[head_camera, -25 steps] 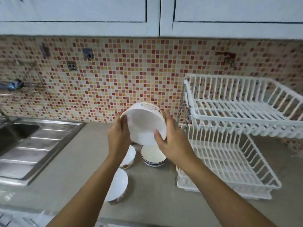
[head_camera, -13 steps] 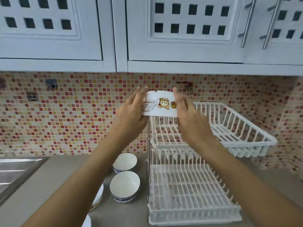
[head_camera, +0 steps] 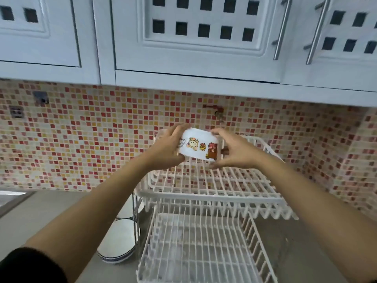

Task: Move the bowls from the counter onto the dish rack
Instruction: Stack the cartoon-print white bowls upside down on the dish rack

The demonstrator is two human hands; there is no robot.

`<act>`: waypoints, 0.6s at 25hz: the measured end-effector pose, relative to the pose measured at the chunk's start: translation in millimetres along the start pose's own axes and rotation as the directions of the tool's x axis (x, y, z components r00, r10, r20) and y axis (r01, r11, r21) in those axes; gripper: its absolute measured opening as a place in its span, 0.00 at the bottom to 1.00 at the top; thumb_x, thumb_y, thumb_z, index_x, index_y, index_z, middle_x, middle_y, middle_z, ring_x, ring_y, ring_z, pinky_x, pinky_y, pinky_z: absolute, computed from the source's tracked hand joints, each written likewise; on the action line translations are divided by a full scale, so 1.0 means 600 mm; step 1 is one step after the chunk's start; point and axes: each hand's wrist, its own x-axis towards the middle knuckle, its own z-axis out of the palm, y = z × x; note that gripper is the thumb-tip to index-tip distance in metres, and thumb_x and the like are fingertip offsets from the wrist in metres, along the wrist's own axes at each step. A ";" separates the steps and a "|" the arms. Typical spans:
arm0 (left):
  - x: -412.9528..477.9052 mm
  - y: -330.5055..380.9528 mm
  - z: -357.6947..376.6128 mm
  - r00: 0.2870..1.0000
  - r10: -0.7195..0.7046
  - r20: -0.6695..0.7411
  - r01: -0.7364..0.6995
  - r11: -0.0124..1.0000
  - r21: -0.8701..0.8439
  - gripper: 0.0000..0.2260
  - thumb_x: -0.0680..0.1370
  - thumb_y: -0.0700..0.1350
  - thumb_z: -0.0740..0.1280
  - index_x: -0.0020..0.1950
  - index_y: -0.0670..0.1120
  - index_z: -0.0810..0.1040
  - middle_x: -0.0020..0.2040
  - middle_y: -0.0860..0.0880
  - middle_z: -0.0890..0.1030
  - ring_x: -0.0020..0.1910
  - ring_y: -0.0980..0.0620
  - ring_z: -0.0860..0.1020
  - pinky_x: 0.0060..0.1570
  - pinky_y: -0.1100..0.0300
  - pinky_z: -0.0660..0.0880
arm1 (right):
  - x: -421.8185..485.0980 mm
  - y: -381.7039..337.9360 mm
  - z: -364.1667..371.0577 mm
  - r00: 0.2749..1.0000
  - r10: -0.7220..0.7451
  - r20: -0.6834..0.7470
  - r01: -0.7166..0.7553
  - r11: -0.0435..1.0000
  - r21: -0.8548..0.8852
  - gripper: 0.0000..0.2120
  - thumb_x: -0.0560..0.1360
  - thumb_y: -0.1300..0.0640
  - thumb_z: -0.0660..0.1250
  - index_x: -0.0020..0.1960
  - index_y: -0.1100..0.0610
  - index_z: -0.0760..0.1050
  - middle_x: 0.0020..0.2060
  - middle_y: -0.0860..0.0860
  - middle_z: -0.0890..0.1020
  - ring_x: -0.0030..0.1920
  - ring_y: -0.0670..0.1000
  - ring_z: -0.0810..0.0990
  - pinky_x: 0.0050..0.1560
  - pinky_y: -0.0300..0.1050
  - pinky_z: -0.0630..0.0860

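Observation:
A white bowl with cartoon animal pictures (head_camera: 199,145) is held upside down between my left hand (head_camera: 165,149) and my right hand (head_camera: 234,150). It hangs over the back of the top tier of the white two-tier dish rack (head_camera: 212,198); whether it touches the wires I cannot tell. Both tiers hold nothing else. On the grey counter (head_camera: 40,217) left of the rack stand a white bowl with a blue band (head_camera: 117,245) and a second bowl (head_camera: 130,207) behind it, partly hidden by my left forearm and the rack's post.
White wall cabinets (head_camera: 193,37) with metal handles hang low above the rack. A red and yellow mosaic wall (head_camera: 91,139) runs behind. The steel sink's edge (head_camera: 10,199) shows at the far left.
Both hands carried the bowl from above the counter bowls up and right, turned it upside down, and lowered it over the rack's top tier. My view swung right.

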 end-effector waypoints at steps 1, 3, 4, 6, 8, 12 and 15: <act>0.008 -0.004 0.001 0.995 -0.037 0.089 0.040 0.999 -0.035 0.37 0.69 0.37 0.68 0.74 0.49 0.54 0.64 0.47 0.64 0.58 0.47 0.69 0.49 0.64 0.71 | 0.013 0.006 0.001 1.000 -0.026 0.010 0.026 0.998 -0.061 0.47 0.60 0.49 0.80 0.72 0.51 0.58 0.71 0.50 0.66 0.64 0.51 0.71 0.64 0.52 0.72; 0.022 -0.011 0.007 0.972 -0.107 0.207 0.113 0.993 -0.016 0.40 0.66 0.36 0.71 0.72 0.49 0.55 0.60 0.48 0.63 0.59 0.48 0.67 0.48 0.65 0.70 | 0.037 0.017 0.010 0.997 -0.060 0.047 0.067 0.984 -0.164 0.46 0.60 0.50 0.80 0.70 0.53 0.58 0.69 0.50 0.66 0.65 0.52 0.69 0.64 0.50 0.71; 0.028 -0.016 0.014 0.960 -0.148 0.236 0.150 0.989 0.010 0.40 0.64 0.36 0.73 0.71 0.50 0.56 0.60 0.48 0.64 0.60 0.47 0.68 0.49 0.63 0.71 | 0.048 0.023 0.018 0.995 -0.066 0.075 0.080 0.979 -0.188 0.44 0.60 0.50 0.80 0.69 0.53 0.58 0.68 0.51 0.67 0.64 0.52 0.70 0.62 0.50 0.72; 0.036 -0.020 0.030 0.933 -0.229 0.278 0.214 0.973 0.083 0.41 0.62 0.37 0.76 0.68 0.49 0.58 0.64 0.44 0.67 0.59 0.44 0.71 0.52 0.58 0.75 | 0.064 0.040 0.038 0.989 -0.052 0.140 0.082 0.972 -0.219 0.43 0.61 0.52 0.80 0.66 0.52 0.57 0.66 0.52 0.68 0.60 0.53 0.72 0.59 0.51 0.74; 0.040 -0.019 0.049 0.909 -0.274 0.315 0.224 0.957 0.185 0.43 0.61 0.38 0.79 0.68 0.47 0.57 0.66 0.42 0.67 0.61 0.42 0.72 0.58 0.52 0.74 | 0.073 0.054 0.058 0.980 -0.023 0.199 0.080 0.956 -0.283 0.44 0.61 0.53 0.80 0.66 0.50 0.54 0.65 0.53 0.69 0.59 0.54 0.74 0.58 0.54 0.76; 0.038 -0.016 0.069 0.877 -0.335 0.346 0.225 0.920 0.320 0.45 0.60 0.39 0.80 0.68 0.45 0.56 0.68 0.40 0.63 0.64 0.38 0.71 0.63 0.49 0.73 | 0.081 0.067 0.080 0.971 -0.021 0.238 0.087 0.958 -0.272 0.42 0.62 0.54 0.79 0.63 0.50 0.54 0.66 0.53 0.67 0.60 0.55 0.72 0.57 0.55 0.76; 0.035 -0.025 0.071 0.856 -0.353 0.379 0.251 0.923 0.292 0.43 0.62 0.39 0.79 0.68 0.48 0.57 0.68 0.42 0.63 0.62 0.39 0.72 0.59 0.50 0.74 | 0.083 0.070 0.077 0.960 -0.015 0.280 0.052 0.991 -0.125 0.39 0.65 0.50 0.77 0.65 0.52 0.56 0.67 0.52 0.66 0.61 0.54 0.70 0.57 0.49 0.73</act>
